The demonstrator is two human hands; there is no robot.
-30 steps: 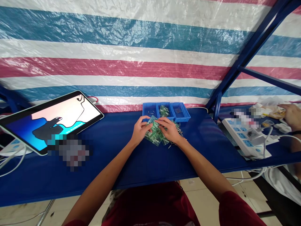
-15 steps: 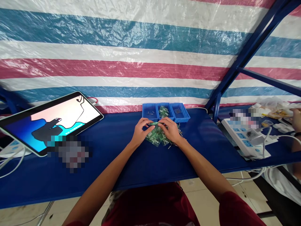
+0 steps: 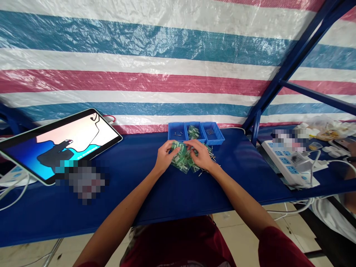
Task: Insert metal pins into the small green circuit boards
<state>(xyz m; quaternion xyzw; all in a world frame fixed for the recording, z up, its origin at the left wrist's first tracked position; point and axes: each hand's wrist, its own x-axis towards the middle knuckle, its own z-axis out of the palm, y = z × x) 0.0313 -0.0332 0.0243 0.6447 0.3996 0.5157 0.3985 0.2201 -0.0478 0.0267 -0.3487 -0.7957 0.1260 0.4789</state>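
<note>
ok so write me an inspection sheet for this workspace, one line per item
Surface: blue table, slightly glossy
Parts: green bags piled before three blue bins, small metal pieces beside; more bags in the middle bin
Clutter: blurred item at left, plastic bag at right
Hands: left hand at the pile's left, right hand over its right part; grip unclear
Cables: white cables at both sides
Surroundings: tilted screen left, striped sheet behind, power strip and another person's hand right

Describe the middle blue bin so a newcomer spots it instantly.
Find the blue table in front of the striped tarp. On it stands a row of three blue plastic bins. The middle bin, just beyond the right hand, is the only one holding green packets.
</note>
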